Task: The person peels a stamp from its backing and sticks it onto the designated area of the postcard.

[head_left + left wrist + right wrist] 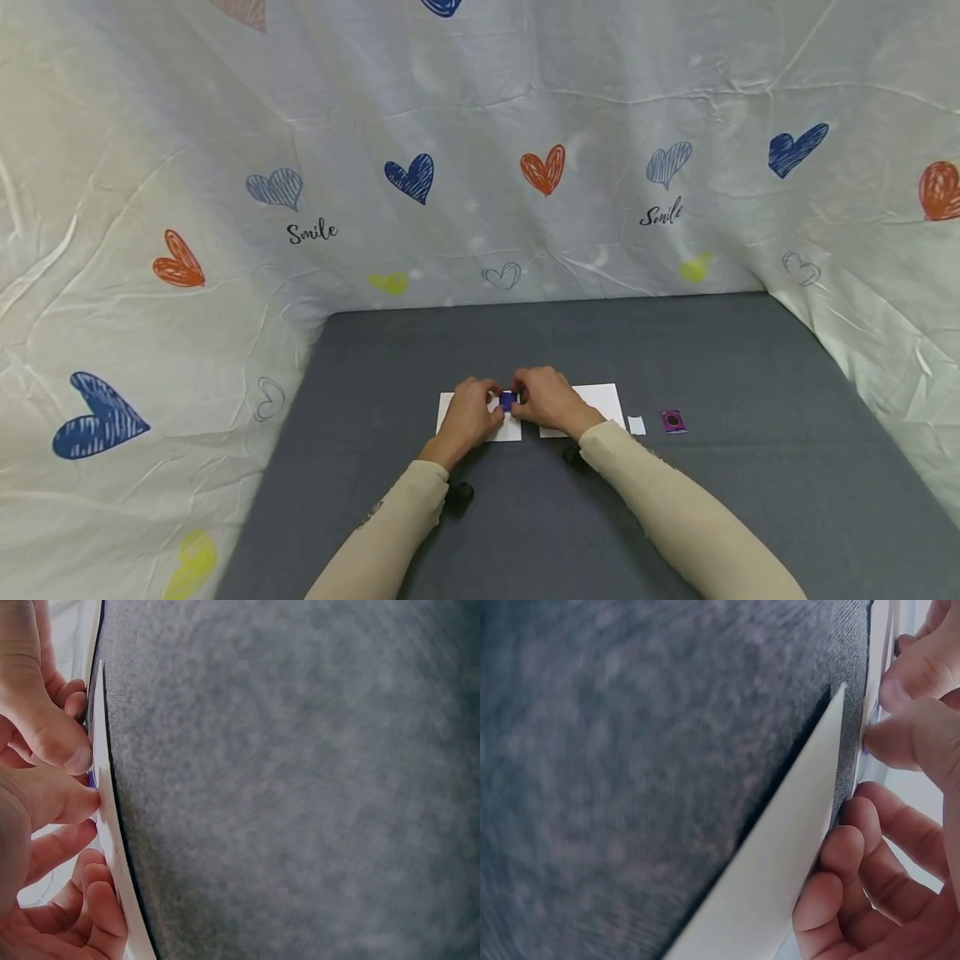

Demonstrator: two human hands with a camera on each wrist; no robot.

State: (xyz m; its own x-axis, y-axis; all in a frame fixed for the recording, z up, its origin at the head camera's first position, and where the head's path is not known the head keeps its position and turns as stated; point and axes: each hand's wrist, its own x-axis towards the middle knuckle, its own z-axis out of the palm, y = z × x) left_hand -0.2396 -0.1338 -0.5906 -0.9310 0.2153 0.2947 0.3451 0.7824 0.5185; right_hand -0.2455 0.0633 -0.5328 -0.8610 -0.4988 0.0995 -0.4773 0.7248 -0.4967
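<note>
My left hand (471,411) grasps the left side of a small blue piece (507,401) between thumb and finger, and my right hand (550,396) grasps its right side the same way. The piece is over the right end of one white sheet (512,431); I cannot tell whether it lies flat there. A second white sheet (606,404) lies partly under my right hand, with a small white square (636,426) and a purple packet (673,422) farther right on the grey table (600,533).
</note>
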